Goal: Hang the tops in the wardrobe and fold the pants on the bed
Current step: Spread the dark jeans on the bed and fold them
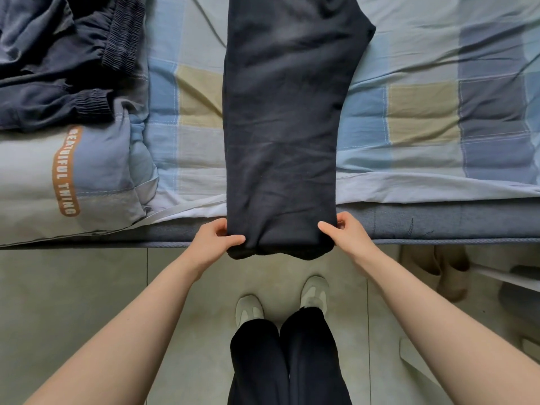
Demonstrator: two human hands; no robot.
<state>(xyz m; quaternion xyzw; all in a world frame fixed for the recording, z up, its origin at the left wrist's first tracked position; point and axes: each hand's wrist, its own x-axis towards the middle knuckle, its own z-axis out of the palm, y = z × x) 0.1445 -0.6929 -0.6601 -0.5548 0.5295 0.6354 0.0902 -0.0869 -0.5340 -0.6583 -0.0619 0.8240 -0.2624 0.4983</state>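
A pair of black pants (286,118) lies lengthwise across the checked bed sheet (423,112), folded leg on leg, with its near end hanging just over the bed's front edge. My left hand (214,239) pinches the near left corner of the pants, thumb on top. On the near right corner, my right hand (342,230) grips the cloth the same way. Both hands hold the cuffs a little in front of the mattress edge.
A heap of dark blue clothes (58,54) lies at the back left on a folded grey-blue quilt (67,182) with orange lettering. Tiled floor (73,287) and my own feet are below. Slippers (438,270) and a white rack stand under the bed at right.
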